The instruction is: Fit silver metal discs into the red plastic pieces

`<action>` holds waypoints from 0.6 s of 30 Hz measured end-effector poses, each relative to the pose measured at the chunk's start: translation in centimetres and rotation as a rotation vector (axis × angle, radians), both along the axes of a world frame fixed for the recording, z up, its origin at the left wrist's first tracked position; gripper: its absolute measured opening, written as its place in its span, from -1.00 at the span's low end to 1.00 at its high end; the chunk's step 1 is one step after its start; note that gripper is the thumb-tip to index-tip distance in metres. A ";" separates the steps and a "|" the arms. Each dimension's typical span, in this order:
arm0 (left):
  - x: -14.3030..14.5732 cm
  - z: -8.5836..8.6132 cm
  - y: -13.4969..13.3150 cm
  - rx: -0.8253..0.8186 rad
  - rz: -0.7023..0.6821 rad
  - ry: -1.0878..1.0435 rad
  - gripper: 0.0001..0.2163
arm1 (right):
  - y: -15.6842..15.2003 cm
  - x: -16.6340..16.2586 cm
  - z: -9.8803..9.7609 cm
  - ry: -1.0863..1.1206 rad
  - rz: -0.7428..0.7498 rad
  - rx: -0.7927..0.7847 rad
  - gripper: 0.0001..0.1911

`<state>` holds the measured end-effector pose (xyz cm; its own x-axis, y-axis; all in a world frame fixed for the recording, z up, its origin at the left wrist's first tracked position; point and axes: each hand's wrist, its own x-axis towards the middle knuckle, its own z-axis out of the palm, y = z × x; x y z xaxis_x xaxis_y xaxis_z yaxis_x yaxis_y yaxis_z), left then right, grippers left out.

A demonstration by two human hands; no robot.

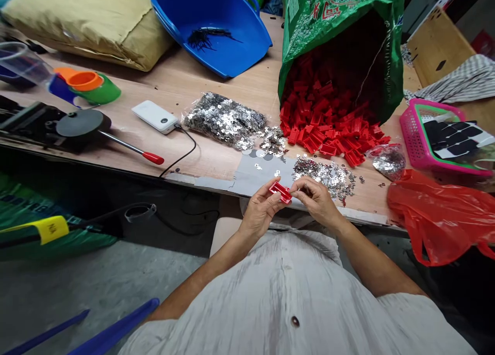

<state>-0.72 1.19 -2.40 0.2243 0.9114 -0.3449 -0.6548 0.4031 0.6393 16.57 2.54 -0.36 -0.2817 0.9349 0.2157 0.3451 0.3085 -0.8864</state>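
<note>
My left hand [262, 209] pinches a small red plastic part [281, 191] at the table's front edge. My right hand [315, 199] is closed next to it, fingertips at the part's right end; whether it holds a small metal piece is hidden. Just beyond my hands lies a loose heap of small silver metal pieces [327, 173]. Farther back, a pile of red plastic parts [328, 133] spills from a green sack [340, 15] lying on its side.
A clear bag of silver pieces [224, 119], a white power bank [155, 116] with cable, a blue tub [211, 22], a pink basket [419, 149], a red plastic bag [444, 218], stacked coloured cups [87, 84] and a black hand tool with red-tipped lever [77, 125] lie on the wooden table [193, 87].
</note>
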 end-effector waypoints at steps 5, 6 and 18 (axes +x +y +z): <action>-0.2 0.5 0.2 0.030 -0.042 0.029 -0.58 | -0.2 0.6 0.0 -0.039 0.129 0.059 -0.89; -0.3 0.5 0.2 0.045 -0.053 0.041 -0.58 | -0.3 0.8 0.0 -0.049 0.155 0.076 -0.90; -0.2 0.5 0.2 0.162 -0.138 0.135 -0.59 | -0.5 1.7 0.6 -0.023 0.231 -0.085 -0.89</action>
<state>-0.94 1.36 -1.91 0.3127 0.9210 -0.2324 -0.5049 0.3684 0.7806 18.28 2.05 0.23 -0.4941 0.8596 0.1302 0.2944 0.3064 -0.9053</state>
